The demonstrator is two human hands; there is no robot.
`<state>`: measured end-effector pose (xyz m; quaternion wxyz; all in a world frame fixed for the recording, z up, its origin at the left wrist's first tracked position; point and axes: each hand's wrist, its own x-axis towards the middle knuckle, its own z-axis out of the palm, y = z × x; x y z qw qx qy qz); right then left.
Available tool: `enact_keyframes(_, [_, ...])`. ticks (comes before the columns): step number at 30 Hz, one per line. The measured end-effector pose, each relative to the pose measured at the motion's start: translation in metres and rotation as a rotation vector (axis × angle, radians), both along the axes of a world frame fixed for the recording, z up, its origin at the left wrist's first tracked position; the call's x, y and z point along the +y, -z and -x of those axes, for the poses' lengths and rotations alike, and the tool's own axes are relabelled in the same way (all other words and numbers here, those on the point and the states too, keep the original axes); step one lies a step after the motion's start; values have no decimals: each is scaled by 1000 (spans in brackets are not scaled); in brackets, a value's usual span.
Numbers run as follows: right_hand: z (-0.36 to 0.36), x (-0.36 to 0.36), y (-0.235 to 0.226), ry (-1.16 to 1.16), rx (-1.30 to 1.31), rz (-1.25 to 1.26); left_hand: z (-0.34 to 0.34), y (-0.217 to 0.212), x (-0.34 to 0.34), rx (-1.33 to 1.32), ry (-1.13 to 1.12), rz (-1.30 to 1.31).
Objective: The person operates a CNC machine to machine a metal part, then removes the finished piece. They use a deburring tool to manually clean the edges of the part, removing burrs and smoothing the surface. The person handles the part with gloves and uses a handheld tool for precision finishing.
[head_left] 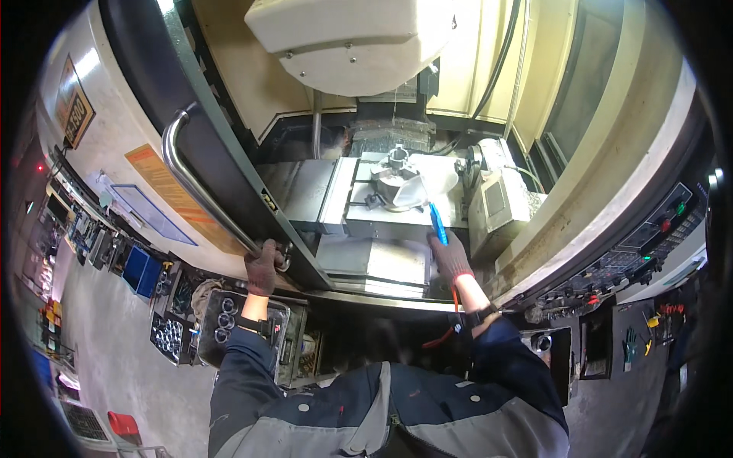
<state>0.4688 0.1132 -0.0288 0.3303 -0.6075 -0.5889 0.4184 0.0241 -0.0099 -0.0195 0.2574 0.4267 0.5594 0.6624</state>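
Observation:
My left hand (261,269), in a dark knitted glove, is closed round the lower end of the long metal door handle (200,187) on the machine's sliding door. In my right hand (450,259), also gloved, is a slim blue tool (437,224) pointing forward into the machine; its exact kind is unclear. Past its tip stands a round metal chuck (395,185) on the machine table (366,169), with a ring-shaped metal part (398,156) on top. Pale blurred patches beside the tip partly cover the chuck's right side.
A white spindle housing (351,46) hangs over the table. A boxy unit (496,200) stands on its right. The control panel (649,248) is at far right. A tray of metal rings (225,320) sits by my left forearm. A red cord (440,337) hangs near my right wrist.

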Motion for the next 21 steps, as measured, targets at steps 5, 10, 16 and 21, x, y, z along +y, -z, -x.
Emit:
enact_keyframes(5, [-33,-84,-4,-45,-62,-119,-21,53,-49,1101,-167,604])
enact_keyframes(10, [-55,-147,-7,-62,-202,-135,-99,94,-25,676,402,726])
enact_keyframes(16, [-56,-183,-10,154,-263,-112,-179,59,197,818,255,250])
enact_keyframes(21, [-45,-202,-16,338,-293,-59,-216,-2,353,1131,22,490])
